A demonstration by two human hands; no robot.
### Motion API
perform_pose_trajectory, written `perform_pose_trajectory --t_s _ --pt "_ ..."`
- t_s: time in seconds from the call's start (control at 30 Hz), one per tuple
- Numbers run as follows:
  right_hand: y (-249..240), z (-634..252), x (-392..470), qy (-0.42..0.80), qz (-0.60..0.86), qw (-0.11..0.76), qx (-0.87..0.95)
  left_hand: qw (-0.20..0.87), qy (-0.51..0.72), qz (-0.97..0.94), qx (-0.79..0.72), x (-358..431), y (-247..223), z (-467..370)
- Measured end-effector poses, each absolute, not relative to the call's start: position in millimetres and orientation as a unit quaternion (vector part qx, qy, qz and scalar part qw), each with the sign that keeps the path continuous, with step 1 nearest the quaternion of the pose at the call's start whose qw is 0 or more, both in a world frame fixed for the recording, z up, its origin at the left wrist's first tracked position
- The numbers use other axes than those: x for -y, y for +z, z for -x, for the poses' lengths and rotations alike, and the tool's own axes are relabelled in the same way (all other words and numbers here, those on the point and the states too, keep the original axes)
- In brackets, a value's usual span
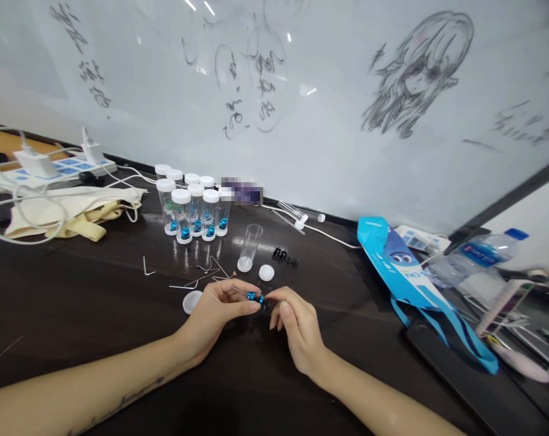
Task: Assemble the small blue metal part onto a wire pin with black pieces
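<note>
My left hand (220,309) pinches a small blue and black metal part (255,297) between thumb and forefinger, above the dark table. My right hand (295,321) is close on the right, its forefinger at the black end of the part and its other fingers curled. Beyond the hands an uncapped clear tube (249,248) stands upright, with a white cap (266,273) in front of it. Another white cap (192,301) lies beside my left hand. Small black parts (285,257) sit in a row behind my right hand.
Several capped tubes (181,218) with blue parts stand at the back left. Bent wires and hex keys (206,275) lie before them. Left: a cloth bag (74,212) and power strip (65,169). Right: a blue bag (392,260), water bottle (483,254) and dark flat device (456,381).
</note>
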State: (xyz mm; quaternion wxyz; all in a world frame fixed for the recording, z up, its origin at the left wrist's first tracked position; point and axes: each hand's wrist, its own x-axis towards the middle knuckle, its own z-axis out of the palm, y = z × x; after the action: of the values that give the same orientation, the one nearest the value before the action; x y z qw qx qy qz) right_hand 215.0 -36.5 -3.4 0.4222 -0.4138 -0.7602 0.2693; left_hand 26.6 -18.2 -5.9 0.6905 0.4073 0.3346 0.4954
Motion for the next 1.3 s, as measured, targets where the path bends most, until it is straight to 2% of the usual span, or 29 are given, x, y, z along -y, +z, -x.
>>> perform_pose_trajectory --t_s 1.3 --pt "-3.7 -216.0 37.4 0.278 0.404 0.443 0.751 0.689 0.496 -0.408 -0.336 17.4 -6.7 -27.8"
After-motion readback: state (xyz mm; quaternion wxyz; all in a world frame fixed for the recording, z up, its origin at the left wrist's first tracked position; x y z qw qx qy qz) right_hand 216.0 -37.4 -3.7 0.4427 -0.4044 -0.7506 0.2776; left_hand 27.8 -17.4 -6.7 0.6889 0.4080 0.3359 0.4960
